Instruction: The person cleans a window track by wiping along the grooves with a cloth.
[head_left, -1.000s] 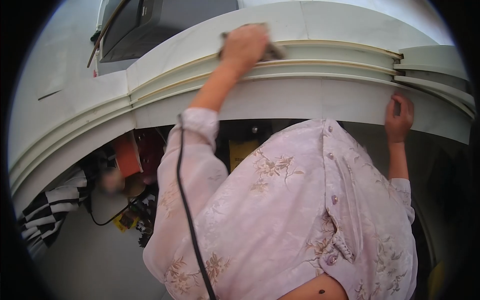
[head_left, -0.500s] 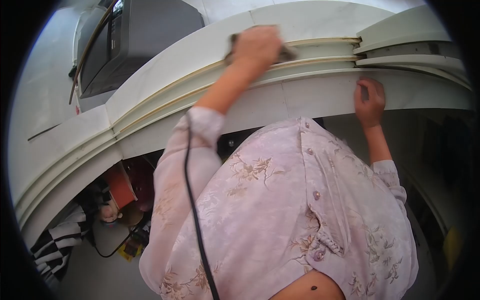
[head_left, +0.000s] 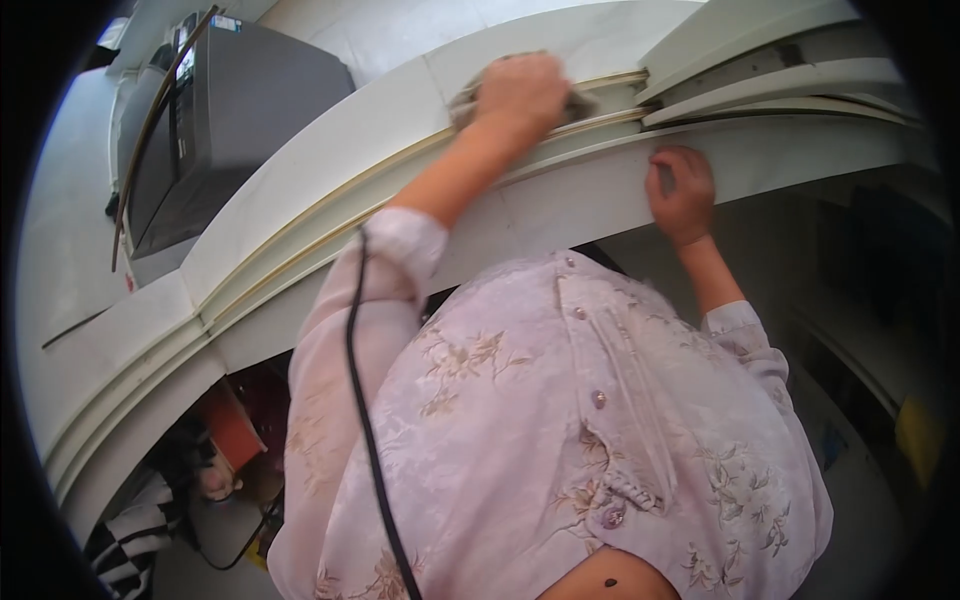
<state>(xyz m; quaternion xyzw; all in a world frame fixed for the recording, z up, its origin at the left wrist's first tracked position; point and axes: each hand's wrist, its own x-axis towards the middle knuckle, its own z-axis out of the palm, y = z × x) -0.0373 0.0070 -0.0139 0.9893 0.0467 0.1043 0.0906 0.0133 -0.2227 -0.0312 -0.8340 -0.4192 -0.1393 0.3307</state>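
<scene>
My left hand (head_left: 522, 92) is closed over a grey-brown cloth (head_left: 580, 105) and presses it onto the window track (head_left: 400, 160), a pale frame with two raised yellowed rails. The cloth is crumpled and mostly covered by the fingers. My right hand (head_left: 684, 195) holds nothing. Its fingers are loosely curled, with a gap between thumb and forefinger, and it touches the front of the white sill (head_left: 560, 205). Just above it are the ends of the sliding window panels (head_left: 780, 90).
Beyond the sill on the left stands a dark grey boxy appliance (head_left: 270, 120), with a thin brown rod (head_left: 150, 140) leaning by it. Below the sill lie an orange box (head_left: 232, 430) and a black-and-white checked cloth (head_left: 130, 530). A black cable (head_left: 362, 400) hangs along my left sleeve.
The view has turned, so the sill, panels and right hand appear farther left. My left hand still presses the cloth on the track, now nearer the panel ends.
</scene>
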